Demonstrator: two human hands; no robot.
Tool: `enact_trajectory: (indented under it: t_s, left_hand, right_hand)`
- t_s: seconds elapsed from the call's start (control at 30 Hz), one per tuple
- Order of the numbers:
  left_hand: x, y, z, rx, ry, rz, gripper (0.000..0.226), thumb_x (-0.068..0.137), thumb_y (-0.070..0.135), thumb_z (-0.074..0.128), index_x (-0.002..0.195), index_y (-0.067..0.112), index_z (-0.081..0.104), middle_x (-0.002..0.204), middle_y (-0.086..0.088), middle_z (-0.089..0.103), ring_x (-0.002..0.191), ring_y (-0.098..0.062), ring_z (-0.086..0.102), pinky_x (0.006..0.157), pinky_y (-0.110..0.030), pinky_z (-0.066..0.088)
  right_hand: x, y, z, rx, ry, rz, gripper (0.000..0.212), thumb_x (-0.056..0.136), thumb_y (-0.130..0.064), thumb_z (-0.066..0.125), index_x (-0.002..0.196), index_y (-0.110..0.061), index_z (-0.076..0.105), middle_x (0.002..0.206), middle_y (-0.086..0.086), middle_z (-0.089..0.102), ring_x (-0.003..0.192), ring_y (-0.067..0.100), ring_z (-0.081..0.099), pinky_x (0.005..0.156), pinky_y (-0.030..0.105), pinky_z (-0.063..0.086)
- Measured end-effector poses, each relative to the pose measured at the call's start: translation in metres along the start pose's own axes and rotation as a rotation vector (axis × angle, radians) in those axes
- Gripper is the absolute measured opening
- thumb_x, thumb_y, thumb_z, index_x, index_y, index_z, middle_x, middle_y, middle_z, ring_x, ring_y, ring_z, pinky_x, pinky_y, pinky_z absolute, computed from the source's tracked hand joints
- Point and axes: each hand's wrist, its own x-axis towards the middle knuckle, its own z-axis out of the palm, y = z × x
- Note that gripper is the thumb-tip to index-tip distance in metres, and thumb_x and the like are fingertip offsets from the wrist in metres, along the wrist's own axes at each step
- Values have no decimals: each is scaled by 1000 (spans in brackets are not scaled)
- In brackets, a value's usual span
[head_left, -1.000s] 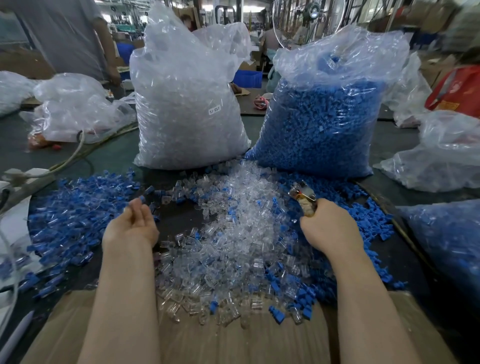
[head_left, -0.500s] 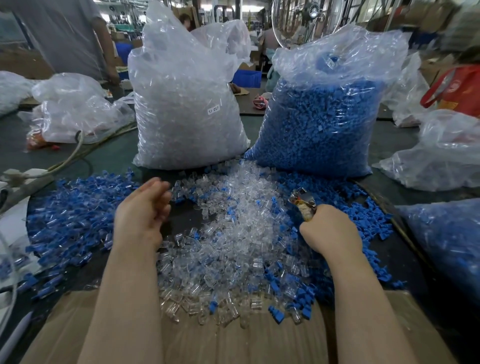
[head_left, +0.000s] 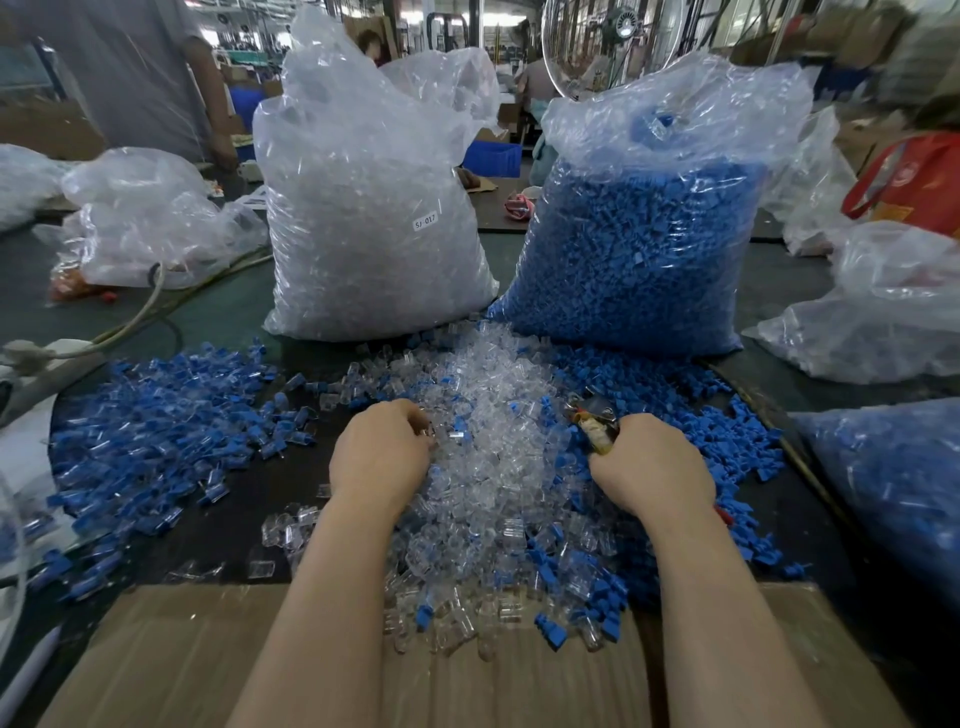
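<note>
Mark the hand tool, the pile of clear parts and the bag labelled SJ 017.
hand tool (head_left: 595, 422): head view, middle of the part that shows.
pile of clear parts (head_left: 483, 384): head view, middle of the heap.
bag labelled SJ 017 (head_left: 363, 249): head view, front face, left of the label.

Heap of clear caps (head_left: 488, 384), pliers (head_left: 596, 422) pointing forward

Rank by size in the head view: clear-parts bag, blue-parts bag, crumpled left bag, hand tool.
Largest: clear-parts bag and blue-parts bag, about alike, unranked.
Then crumpled left bag.
Smallest: hand tool, mostly hidden in the right hand.
</note>
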Motion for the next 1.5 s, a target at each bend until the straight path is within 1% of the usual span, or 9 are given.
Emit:
enact_trajectory:
  t_s: [0.27,0.43,0.53,0.6,0.7,1.07,1.17,1.33,1.5]
  left_hand:
    - [-1,-1,-1,-93,84,-15,12,94,20,60,103,24,67,99,2,68,90,-20,62,77,-32,50]
    - [-3,8,-6,-685,46,-30,18,97,13,58,93,24,71,80,1,72,75,-13,68,71,-33,57]
    - [-4,14,-11,-959,-59,-69,16,96,9,59,94,17,73,87,-3,74,73,-8,70,74,-23,59]
    - [-5,17,-13,-1056,-101,-66,8,91,11,67,95,13,73,89,-4,75,79,-11,71,81,-26,58]
    - [-6,22,-13,-1127,-128,-43,12,83,7,75,93,11,73,86,-6,75,78,-12,70,78,-23,57]
    - [-12,38,-6,-1147,-156,-9,7,91,6,67,98,7,67,86,-7,77,77,-13,74,64,-21,57]
    - [-14,41,-3,-1060,-117,-1,6,85,10,74,88,14,72,83,-1,75,78,-12,69,72,-24,54]
    - [-16,49,0,-1114,-112,-37,5,83,8,75,83,13,72,65,5,69,61,-5,62,59,-16,53]
    - [-22,60,1,-1258,-174,-60,6,85,2,70,85,7,67,67,-3,72,62,-10,69,57,-19,54]
  right_hand:
    - [0,-3,3,2,20,0,25,88,-30,61,74,-17,43,72,3,50,60,19,45,48,29,28]
    - [0,-6,3,-6,-16,23,25,88,-30,62,76,-18,44,74,3,53,62,20,48,50,30,32]
    - [0,-7,3,-14,-16,23,26,89,-31,61,75,-19,43,74,2,51,62,19,46,50,30,31]
    - [0,-6,3,-1,-3,23,25,89,-31,60,75,-20,42,73,2,50,62,20,46,51,30,31]
    - [-1,-5,3,13,25,18,26,91,-29,58,74,-19,40,73,3,49,62,21,46,50,30,31]
    - [-4,-6,0,1,40,2,22,91,-24,60,74,-14,48,70,6,54,60,22,49,46,28,28]
    - [-1,-5,-1,84,125,-12,25,92,-27,58,74,-16,45,71,3,51,59,20,47,47,29,27]
    - [3,-7,-5,336,190,-73,21,91,-37,63,90,-16,59,80,3,59,75,27,56,62,34,41]
    - [-6,-17,-11,845,204,-270,12,90,-25,68,80,-23,63,67,-8,59,59,6,52,57,24,42]
